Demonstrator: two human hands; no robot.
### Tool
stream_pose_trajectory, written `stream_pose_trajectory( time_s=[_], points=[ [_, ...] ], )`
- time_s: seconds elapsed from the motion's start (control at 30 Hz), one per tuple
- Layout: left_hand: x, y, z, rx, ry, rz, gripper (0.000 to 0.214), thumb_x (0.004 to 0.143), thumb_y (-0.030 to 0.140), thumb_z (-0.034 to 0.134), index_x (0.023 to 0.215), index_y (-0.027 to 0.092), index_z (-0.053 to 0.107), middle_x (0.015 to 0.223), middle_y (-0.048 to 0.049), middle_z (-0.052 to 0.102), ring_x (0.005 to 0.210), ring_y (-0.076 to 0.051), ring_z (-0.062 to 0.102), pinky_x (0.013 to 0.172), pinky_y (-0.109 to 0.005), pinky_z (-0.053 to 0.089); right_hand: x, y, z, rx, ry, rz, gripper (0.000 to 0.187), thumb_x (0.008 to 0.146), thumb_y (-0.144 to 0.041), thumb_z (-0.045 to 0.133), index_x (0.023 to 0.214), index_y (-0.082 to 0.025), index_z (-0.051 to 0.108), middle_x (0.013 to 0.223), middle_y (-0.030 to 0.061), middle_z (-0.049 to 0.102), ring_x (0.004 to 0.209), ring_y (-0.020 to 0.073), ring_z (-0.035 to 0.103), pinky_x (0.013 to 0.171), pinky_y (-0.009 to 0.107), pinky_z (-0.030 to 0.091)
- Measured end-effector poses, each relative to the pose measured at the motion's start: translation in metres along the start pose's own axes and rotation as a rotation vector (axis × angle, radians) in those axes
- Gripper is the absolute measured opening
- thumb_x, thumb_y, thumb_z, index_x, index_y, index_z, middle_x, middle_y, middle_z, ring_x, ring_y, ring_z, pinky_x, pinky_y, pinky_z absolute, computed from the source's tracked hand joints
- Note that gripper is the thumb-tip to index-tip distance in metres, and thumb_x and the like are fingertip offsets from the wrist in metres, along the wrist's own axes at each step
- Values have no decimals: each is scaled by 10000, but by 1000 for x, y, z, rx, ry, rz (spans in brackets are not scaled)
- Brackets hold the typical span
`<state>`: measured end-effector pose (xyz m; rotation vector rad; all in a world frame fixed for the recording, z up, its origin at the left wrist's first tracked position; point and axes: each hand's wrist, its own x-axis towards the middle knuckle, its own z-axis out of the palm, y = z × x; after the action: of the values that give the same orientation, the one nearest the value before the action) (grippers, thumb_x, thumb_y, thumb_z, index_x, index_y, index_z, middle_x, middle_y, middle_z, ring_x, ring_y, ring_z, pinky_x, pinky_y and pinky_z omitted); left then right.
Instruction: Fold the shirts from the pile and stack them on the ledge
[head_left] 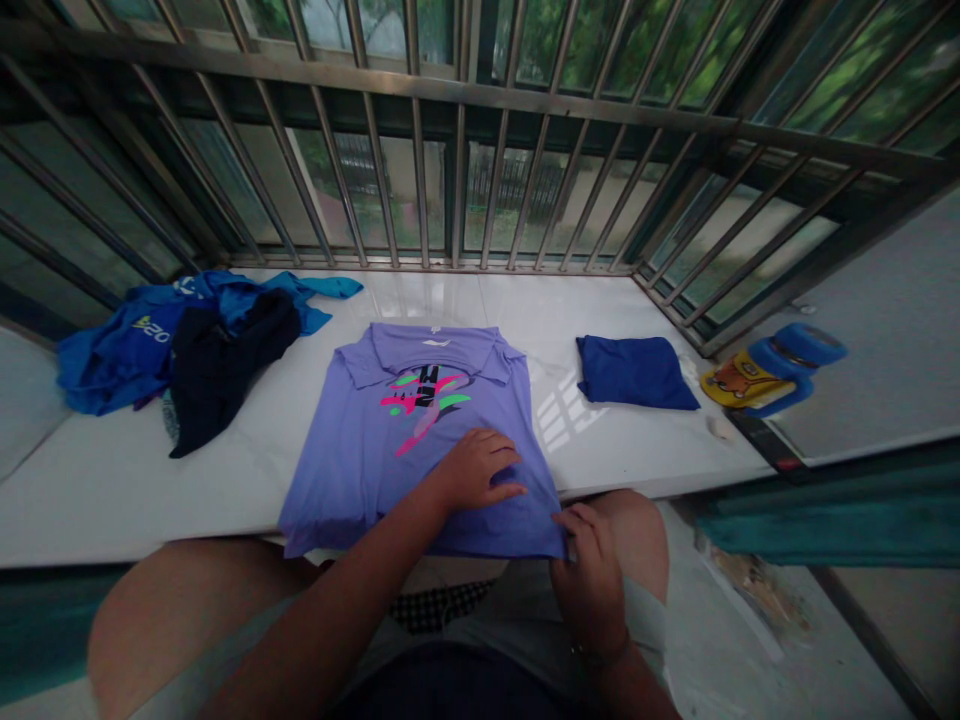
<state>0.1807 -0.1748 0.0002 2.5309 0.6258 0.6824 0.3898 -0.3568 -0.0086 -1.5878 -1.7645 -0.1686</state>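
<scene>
A purple T-shirt (pixel 345 450) with a pink, green and black print lies spread on the white ledge, its collar toward the window and its hem over the near edge. My left hand (pixel 480 470) rests on the right half of the shirt, fingers stretched out and palm down. At the shirt's lower right corner, my right hand (pixel 589 560) pinches the hem between thumb and fingers.
A folded dark blue garment (pixel 637 372) lies to the right, near a blue and yellow bottle (pixel 757 372). Crumpled blue clothes (pixel 112 350) and a black garment (pixel 225 370) are heaped at left. Metal window bars (pixel 416 180) stand behind the white ledge (pixel 300 480).
</scene>
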Motion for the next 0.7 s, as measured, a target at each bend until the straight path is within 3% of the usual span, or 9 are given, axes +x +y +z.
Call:
stream_pose_trajectory(
  time_s=[0.2,0.33,0.4,0.53,0.6,0.7],
  points=[
    [-3,-2,-3,-124,42,86,690,952,820,637,1265,215,747,1235,-119,789,1156,-298,711,1035,-448,477,29,-23,4,8,-63,35,400,837,-46,571,1166,-241,688,1146,95,697,1096,271,669,982,432,585],
    [-3,1,-2,-61,-81,264,787,835,887,708,1218,200,715,1147,-131,786,1037,-302,710,950,-439,485,42,-30,6,-54,-139,100,395,802,-39,582,1124,-235,698,1154,96,702,1075,285,663,972,437,545],
    [-4,3,0,25,-127,348,653,864,798,740,1132,204,706,1053,-116,775,964,-289,700,891,-431,483,48,-34,6,-92,-161,111,430,773,-24,573,1128,-233,700,1165,96,704,1083,287,663,960,428,528],
    [-6,4,2,155,-109,444,208,948,434,679,900,235,645,896,-67,727,847,-243,654,803,-416,472,55,-38,7,-101,-183,162,462,761,-22,548,1148,-234,684,1166,95,712,1129,291,667,953,416,515],
    [-9,3,2,170,-72,468,182,934,386,646,829,246,596,843,-58,703,805,-236,627,765,-420,468,54,-34,9,-64,-197,254,483,749,-38,534,1172,-228,667,1170,97,710,1088,284,680,923,406,533],
    [-13,1,3,163,-5,469,225,941,402,593,776,261,537,778,-55,662,764,-236,599,737,-430,468,49,-25,13,15,-203,427,489,744,-88,546,1208,-208,645,1144,97,704,865,242,682,819,377,569]
  ],
)
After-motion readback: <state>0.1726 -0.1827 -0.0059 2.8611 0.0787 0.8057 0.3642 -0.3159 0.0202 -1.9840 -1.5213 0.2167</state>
